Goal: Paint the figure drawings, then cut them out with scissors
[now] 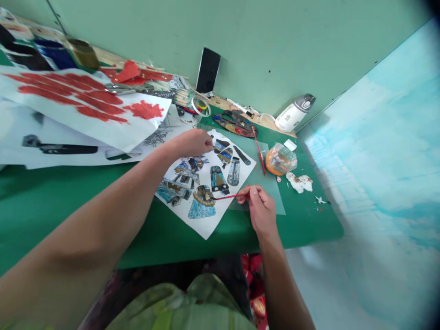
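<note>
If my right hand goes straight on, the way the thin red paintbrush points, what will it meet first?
Your right hand, brush first, would likely meet the light-blue painted shape with gold-and-black top; whether the tip touches it is unclear.

Phone (pixel 208 71) leaning on green wall (pixel 268 41); white bottle (pixel 292 115) (grey-topped) farther right.

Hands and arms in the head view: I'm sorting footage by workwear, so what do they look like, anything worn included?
The left hand and right hand are ungloved, with no ring, watch or bracelet visible. No sleeves show. Below is a green garment with yellowish patches.
</note>
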Motion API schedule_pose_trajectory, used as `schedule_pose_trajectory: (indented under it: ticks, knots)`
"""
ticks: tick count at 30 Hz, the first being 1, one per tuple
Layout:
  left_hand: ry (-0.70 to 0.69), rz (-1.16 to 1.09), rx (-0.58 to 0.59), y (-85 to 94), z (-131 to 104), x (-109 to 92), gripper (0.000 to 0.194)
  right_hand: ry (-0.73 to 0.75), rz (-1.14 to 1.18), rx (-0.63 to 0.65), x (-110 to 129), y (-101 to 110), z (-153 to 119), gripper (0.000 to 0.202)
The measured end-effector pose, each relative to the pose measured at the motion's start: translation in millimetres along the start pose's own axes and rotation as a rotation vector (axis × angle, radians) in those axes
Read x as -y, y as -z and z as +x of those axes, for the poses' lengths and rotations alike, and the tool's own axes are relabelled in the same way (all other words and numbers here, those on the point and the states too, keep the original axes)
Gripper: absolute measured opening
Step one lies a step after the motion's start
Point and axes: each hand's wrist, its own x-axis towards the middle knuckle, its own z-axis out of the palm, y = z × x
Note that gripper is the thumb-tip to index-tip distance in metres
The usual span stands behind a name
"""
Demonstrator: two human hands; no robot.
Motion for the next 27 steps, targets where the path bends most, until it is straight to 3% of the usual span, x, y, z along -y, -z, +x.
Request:
schedule_pose_trajectory:
  ticks: [16,27]
  knots:
    - [0.043,0.015,0.034,-0.1,1.5,1.1,0.031,0.004,-0.074,-0.024,-1.7,0.2,0.3,0.035]
    - [0.035,0.016,0.032,-1.5,2.5,3.5,0.028,-0.004,0.053,-0.065,1.5,0.8,-1.8,0.031]
